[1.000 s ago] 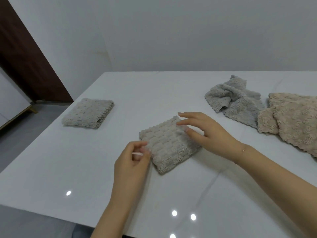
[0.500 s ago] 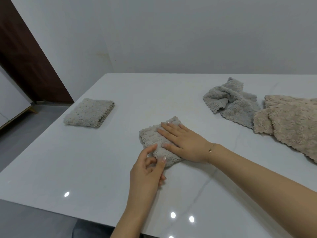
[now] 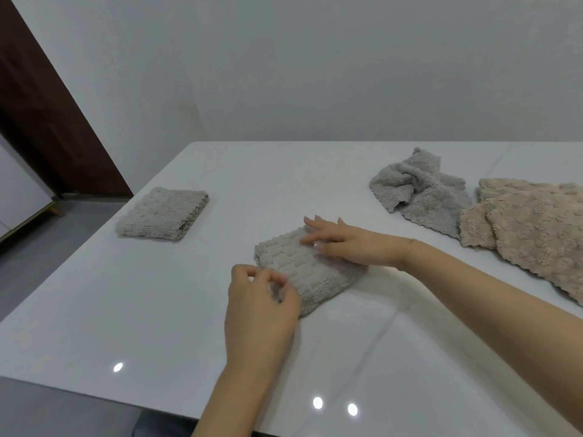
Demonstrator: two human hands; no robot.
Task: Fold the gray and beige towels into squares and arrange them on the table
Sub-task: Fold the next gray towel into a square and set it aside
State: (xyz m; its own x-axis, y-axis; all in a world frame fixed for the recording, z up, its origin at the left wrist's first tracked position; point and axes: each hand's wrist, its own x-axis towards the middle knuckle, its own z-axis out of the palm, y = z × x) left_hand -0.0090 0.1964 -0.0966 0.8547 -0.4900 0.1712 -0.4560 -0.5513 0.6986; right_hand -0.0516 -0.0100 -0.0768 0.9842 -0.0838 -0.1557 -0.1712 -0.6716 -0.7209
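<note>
A folded grey-beige towel (image 3: 310, 272) lies as a square in the middle of the white table (image 3: 151, 310). My right hand (image 3: 342, 244) lies flat on its far right part, fingers straight and pressing down. My left hand (image 3: 262, 291) is at the towel's near left edge, its curled fingers pinching the cloth there. A second folded towel (image 3: 162, 217) sits at the table's far left. A crumpled gray towel (image 3: 416, 190) and an unfolded beige towel (image 3: 533, 228) lie at the far right, touching each other.
The table's near edge runs along the bottom of the view and its left edge drops to a grey floor (image 3: 34, 257). A dark brown door (image 3: 47, 115) stands at the far left. A plain wall backs the table.
My right hand slid toward the towel's far right side, uncovering more of its top. My left hand shifted slightly left along the near edge, fingers still curled.
</note>
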